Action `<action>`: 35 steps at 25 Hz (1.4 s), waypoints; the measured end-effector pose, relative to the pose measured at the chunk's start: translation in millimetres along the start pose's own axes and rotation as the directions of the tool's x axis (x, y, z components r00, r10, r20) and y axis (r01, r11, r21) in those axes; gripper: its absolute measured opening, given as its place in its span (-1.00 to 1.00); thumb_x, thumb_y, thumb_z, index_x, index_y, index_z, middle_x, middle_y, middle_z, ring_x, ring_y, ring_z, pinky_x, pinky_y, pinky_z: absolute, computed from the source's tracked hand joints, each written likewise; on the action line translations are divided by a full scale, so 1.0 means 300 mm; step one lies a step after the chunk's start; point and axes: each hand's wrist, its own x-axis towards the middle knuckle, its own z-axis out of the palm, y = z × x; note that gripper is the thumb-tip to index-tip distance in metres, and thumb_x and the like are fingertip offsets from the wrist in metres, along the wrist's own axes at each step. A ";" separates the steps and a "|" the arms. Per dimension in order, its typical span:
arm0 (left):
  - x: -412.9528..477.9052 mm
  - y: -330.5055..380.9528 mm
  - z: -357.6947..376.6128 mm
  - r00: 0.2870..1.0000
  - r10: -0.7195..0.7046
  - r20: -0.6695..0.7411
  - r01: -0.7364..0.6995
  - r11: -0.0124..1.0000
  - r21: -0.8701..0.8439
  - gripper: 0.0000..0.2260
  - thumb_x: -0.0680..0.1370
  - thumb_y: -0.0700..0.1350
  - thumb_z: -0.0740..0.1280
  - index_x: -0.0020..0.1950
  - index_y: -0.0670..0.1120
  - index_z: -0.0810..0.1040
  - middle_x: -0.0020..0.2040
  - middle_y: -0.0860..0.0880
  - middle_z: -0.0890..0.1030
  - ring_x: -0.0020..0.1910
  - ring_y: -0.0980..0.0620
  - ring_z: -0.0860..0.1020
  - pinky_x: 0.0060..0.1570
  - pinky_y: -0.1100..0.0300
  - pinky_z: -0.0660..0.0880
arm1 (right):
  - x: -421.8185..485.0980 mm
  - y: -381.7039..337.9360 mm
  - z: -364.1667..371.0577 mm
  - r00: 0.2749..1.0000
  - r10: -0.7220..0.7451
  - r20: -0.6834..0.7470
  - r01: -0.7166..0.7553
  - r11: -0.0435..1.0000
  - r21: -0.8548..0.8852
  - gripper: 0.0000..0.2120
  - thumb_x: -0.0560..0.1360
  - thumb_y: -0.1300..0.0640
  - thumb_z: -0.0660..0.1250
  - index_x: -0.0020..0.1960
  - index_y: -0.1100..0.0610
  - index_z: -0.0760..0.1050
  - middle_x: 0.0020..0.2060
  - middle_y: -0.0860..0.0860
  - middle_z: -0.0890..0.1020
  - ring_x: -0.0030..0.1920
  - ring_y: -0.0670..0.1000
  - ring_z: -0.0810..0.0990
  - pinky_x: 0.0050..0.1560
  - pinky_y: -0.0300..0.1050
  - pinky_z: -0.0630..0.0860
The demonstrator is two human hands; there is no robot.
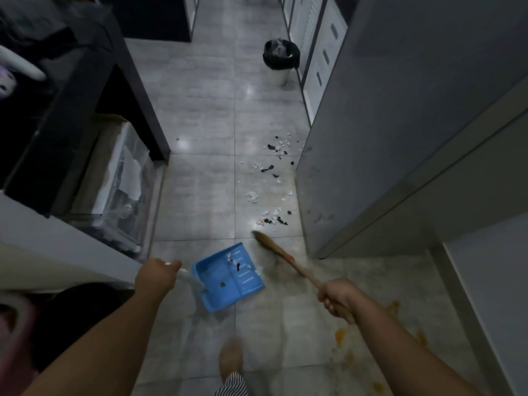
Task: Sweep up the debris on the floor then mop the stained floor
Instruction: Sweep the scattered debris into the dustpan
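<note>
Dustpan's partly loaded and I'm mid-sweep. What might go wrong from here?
1. The dustpan in the left hand already carries scraps; tilting it on the way to the far bin may spill them.
2. Debris lies along the cabinet base; the broom in the right hand may miss pieces or scatter them.
3. Orange stains lie near the foot; stepping or sweeping there could smear them.

Dustpan lies left of broom; debris seemingly beyond both.
</note>
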 end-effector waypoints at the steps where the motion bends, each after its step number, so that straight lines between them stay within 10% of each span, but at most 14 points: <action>1: -0.004 -0.002 -0.004 1.000 0.001 -0.002 -0.001 1.000 0.005 -0.59 0.54 0.05 0.30 0.03 -0.32 0.62 -0.03 -0.31 0.68 -0.01 -0.29 0.65 0.05 -0.07 0.60 | -0.001 -0.002 -0.003 1.000 -0.006 -0.027 0.006 1.000 0.009 -0.80 0.48 0.42 0.19 -0.32 0.28 0.38 -0.74 0.04 0.33 -0.78 -0.07 0.27 -0.66 -0.41 0.25; 13: -0.013 -0.023 -0.001 0.999 -0.031 0.014 0.031 0.999 -0.034 -0.62 0.52 0.05 0.32 0.01 -0.29 0.61 -0.05 -0.29 0.68 -0.02 -0.27 0.66 0.04 -0.05 0.60 | -0.070 0.034 0.176 0.990 0.059 0.129 -0.064 0.998 0.030 -0.85 0.47 0.39 0.25 -0.27 0.31 0.47 -0.66 0.04 0.38 -0.71 -0.09 0.32 -0.65 -0.37 0.29; 29: 0.192 0.286 -0.101 0.999 -0.044 -0.004 0.041 0.951 -0.306 -0.66 0.48 0.01 0.38 -0.16 -0.31 0.62 -0.31 -0.26 0.68 -0.25 -0.20 0.69 -0.05 -0.08 0.65 | 0.112 -0.500 0.103 0.996 -0.040 -0.084 0.076 0.876 0.477 -0.71 0.56 0.36 0.04 -0.32 0.21 0.32 -0.47 0.08 0.32 -0.82 -0.13 0.22 -0.71 -0.48 0.19; 35: 0.356 0.511 -0.109 0.999 -0.039 -0.016 0.036 0.988 -0.152 -0.64 0.48 0.03 0.34 -0.08 -0.29 0.63 -0.19 -0.26 0.70 -0.11 -0.22 0.68 0.03 -0.01 0.61 | 0.291 -0.717 0.104 0.998 0.009 -0.054 0.012 0.926 0.378 -0.72 0.54 0.39 0.07 -0.33 0.23 0.32 -0.57 0.07 0.32 -0.82 -0.12 0.22 -0.69 -0.47 0.22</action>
